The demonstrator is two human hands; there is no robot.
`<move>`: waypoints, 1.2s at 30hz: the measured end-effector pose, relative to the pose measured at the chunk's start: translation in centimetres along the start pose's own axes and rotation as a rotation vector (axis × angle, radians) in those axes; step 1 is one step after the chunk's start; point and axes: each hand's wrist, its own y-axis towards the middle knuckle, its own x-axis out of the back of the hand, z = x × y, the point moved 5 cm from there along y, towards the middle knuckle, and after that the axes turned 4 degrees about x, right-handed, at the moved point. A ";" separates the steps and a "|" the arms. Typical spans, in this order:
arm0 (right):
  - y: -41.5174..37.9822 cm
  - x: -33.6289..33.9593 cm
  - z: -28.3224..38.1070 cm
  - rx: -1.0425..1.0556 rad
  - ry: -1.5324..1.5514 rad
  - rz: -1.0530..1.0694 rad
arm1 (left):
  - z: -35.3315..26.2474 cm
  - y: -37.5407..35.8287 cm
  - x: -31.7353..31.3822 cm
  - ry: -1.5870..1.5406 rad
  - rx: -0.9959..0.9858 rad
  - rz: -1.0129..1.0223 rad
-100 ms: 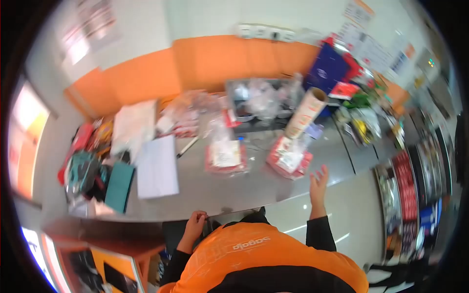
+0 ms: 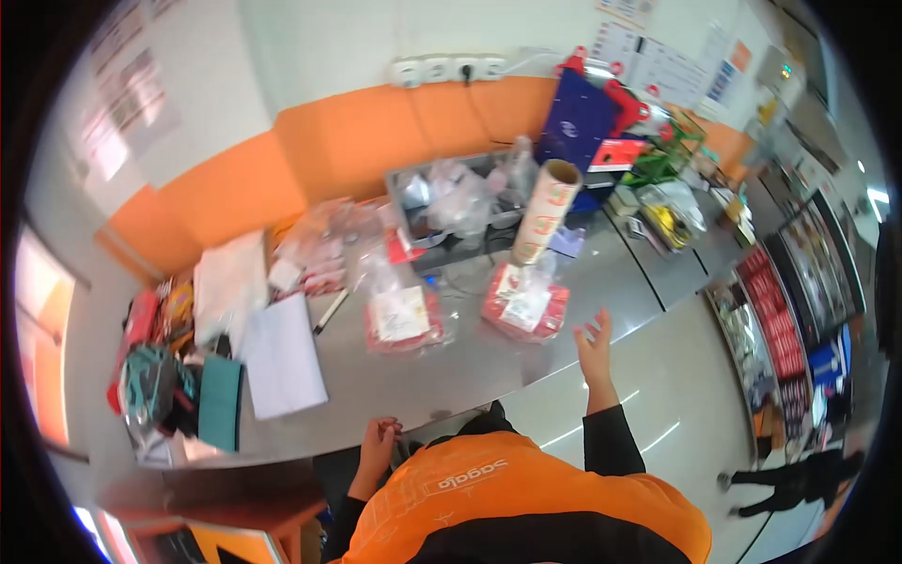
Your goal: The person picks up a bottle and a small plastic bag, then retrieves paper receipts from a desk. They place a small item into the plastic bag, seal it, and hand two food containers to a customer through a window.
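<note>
**Reaching toward the bagged red packets on the steel counter**

My right hand [image 2: 594, 350] is raised at the counter's [image 2: 451, 376] near edge, fingers spread and palm empty — open, gripping nothing. The thing nearest it is the right-hand bagged red packet [image 2: 526, 305], lying flat just beyond my fingertips, not touched. A second bagged packet [image 2: 402, 320] lies to its left, apart from it. My left hand [image 2: 376, 442] hangs low against my orange shirt [image 2: 489, 489], fingers loosely curled; I cannot tell whether it holds anything.

I judge the step to be an approach, with no grasp made. A next move would call for carrying the right hand forward and down onto the loose, slippery plastic wrap.

Around it: a printed cardboard tube [image 2: 543, 211] stands tilted directly behind the packet and could tip if brushed. A grey tray [image 2: 404, 188] of clear bags sits further back — a white sheet [image 2: 277, 362] and pen [image 2: 331, 312] lie well to the left.
</note>
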 end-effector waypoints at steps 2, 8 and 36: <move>-0.3 -0.1 0.3 -0.054 -0.009 0.057 | -0.2 -0.2 -1.3 -0.023 -0.024 -0.003; 3.3 -4.1 0.2 0.205 -0.243 0.453 | -1.3 0.1 -5.4 0.091 -0.005 -0.051; 19.6 5.3 -2.8 0.428 -0.526 0.819 | 7.6 4.3 -15.1 0.366 -0.204 -0.509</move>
